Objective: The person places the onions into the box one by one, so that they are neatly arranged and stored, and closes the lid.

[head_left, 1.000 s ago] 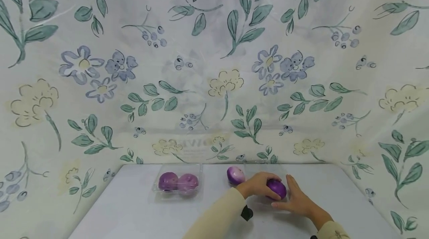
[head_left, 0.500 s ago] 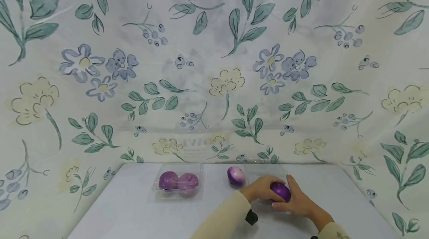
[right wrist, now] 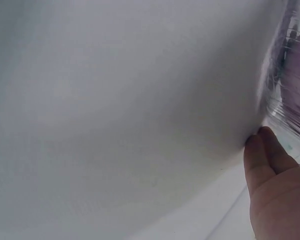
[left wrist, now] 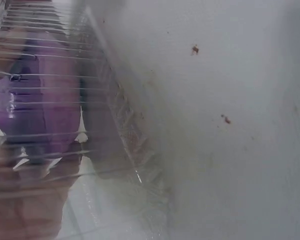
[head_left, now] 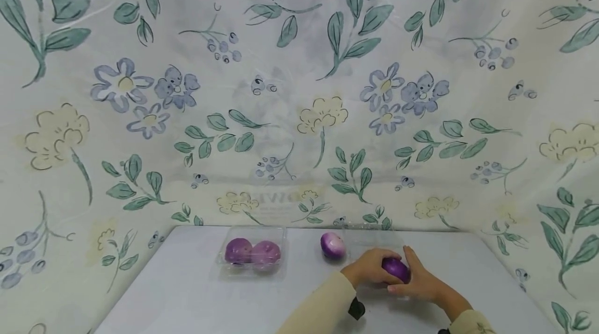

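In the head view my left hand (head_left: 372,267) grips a purple onion (head_left: 396,270) at the right of the table. The left wrist view shows that onion (left wrist: 45,95) through the ridged wall of a clear plastic box (left wrist: 125,120), with fingers around it. My right hand (head_left: 423,282) stands at the right side, thumb and fingers spread. In the right wrist view its straight fingers (right wrist: 257,160) lie close to the box (right wrist: 272,85); whether they touch it I cannot tell. A purple and white onion (head_left: 333,246) lies on the table left of the box.
A clear plastic box (head_left: 252,231) with two purple onions in it stands at the left of the white table (head_left: 210,303). A floral-patterned sheet (head_left: 299,84) hangs behind the table. A small dark object (head_left: 356,308) shows by the left sleeve.
My left hand has shifted slightly right and nearer with the onion, closer to my right hand. The right hand has hardly moved. The head view has shifted a little.
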Available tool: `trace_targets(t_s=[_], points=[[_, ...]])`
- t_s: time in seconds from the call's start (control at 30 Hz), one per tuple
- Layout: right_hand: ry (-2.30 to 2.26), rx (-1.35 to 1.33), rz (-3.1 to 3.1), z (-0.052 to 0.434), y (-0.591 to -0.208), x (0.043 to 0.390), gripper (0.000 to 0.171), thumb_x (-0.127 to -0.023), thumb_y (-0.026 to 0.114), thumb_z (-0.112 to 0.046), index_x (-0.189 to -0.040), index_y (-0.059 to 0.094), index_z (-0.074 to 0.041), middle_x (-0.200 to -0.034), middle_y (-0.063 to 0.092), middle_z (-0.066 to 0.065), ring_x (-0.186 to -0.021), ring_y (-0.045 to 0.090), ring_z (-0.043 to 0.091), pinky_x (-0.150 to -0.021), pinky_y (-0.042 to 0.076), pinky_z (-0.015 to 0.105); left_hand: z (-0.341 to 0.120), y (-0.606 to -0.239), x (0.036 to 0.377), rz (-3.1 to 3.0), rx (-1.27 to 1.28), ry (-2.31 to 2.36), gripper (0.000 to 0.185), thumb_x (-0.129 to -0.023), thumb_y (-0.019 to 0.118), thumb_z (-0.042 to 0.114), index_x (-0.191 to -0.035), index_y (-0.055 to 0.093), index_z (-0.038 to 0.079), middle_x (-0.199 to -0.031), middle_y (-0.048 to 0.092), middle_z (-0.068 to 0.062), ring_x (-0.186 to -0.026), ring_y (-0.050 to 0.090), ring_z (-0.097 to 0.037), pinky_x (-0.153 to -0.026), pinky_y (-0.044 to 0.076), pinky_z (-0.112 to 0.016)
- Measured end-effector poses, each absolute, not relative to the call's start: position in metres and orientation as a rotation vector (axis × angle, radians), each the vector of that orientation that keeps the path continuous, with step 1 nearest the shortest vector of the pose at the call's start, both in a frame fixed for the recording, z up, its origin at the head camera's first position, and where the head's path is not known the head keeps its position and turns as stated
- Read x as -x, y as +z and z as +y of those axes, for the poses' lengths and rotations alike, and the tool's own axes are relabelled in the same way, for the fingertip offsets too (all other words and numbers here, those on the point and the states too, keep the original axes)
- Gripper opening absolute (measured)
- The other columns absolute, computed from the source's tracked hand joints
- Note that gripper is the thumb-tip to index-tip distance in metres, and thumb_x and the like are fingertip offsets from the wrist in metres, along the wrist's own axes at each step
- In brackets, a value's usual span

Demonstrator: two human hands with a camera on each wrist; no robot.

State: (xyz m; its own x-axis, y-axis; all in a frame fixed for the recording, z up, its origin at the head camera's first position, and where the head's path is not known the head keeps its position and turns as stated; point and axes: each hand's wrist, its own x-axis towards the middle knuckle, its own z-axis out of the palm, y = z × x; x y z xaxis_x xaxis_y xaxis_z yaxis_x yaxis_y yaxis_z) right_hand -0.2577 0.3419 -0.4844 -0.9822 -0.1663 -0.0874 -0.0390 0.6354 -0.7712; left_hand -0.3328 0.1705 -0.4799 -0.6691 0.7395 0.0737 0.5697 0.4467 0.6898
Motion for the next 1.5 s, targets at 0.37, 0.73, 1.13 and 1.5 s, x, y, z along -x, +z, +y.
trace_targets(t_s=[0.37,0.73,1.13,1.5], points=[[-1.24,0.135,2.706,0.334,-0.482,0.262,0.129,-0.079,0.081,-0.04,-0.151,-0.013,0.011,-0.157,-0.016,0.037,-0.146,-0.009,0.055,-0.115,0.004,0.066,0.166,-0.476,0.334,2.488,-1.103,1.063,0.066,-0.076,0.086,0.03,-0.136,0.06,0.017,-0.132,0.064,0.003,-0.112,0.059,-0.005,-0.093,0.05,-0.021],[-1.219,0.129,2.736,0.335,-0.484,0.259,0.129,-0.078,0.082,-0.041,-0.151,-0.01,0.012,-0.157,-0.013,0.038,-0.145,-0.007,0.057,-0.115,0.003,0.067,0.161,-0.474,0.331,2.529,-1.182,1.085,0.05,-0.087,0.074,0.031,-0.132,0.063,0.012,-0.132,0.066,-0.003,-0.119,0.062,-0.015,-0.099,0.048,-0.022],[-1.141,0.122,2.761,0.343,-0.482,0.254,0.127,-0.079,0.081,-0.042,-0.152,-0.008,0.012,-0.156,-0.011,0.04,-0.144,-0.004,0.058,-0.113,0.006,0.07,0.135,-0.445,0.333,2.589,-1.222,1.052,0.05,-0.091,0.067,0.044,-0.135,0.06,0.02,-0.14,0.06,0.002,-0.126,0.059,-0.019,-0.101,0.05,-0.029],[-1.106,0.119,2.778,0.338,-0.481,0.256,0.128,-0.078,0.081,-0.044,-0.151,-0.007,0.014,-0.155,-0.009,0.042,-0.143,-0.001,0.059,-0.113,0.006,0.069,0.081,-0.419,0.363,2.65,-1.095,1.108,0.056,-0.09,0.071,0.041,-0.139,0.057,0.017,-0.143,0.057,-0.003,-0.132,0.054,-0.026,-0.108,0.046,-0.042]])
